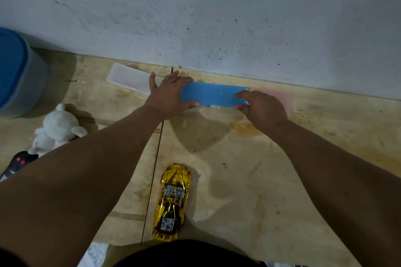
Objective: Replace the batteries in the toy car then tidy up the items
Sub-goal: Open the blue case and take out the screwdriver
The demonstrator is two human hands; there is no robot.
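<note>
Both hands on a long blue box (211, 94) at the far edge of the wooden table (282, 180), by the wall. Left hand (168, 95) curls round its left end, right hand (261, 106) pinches its right end. Gold toy car (172, 201) sits near, well apart from the box. Clear lid (128, 78) far left.

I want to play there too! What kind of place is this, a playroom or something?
Probably a plain room at home, with someone working at a rough plywood surface against a bare grey wall. Toys hint at it: a gold toy car and a white plush toy.
</note>
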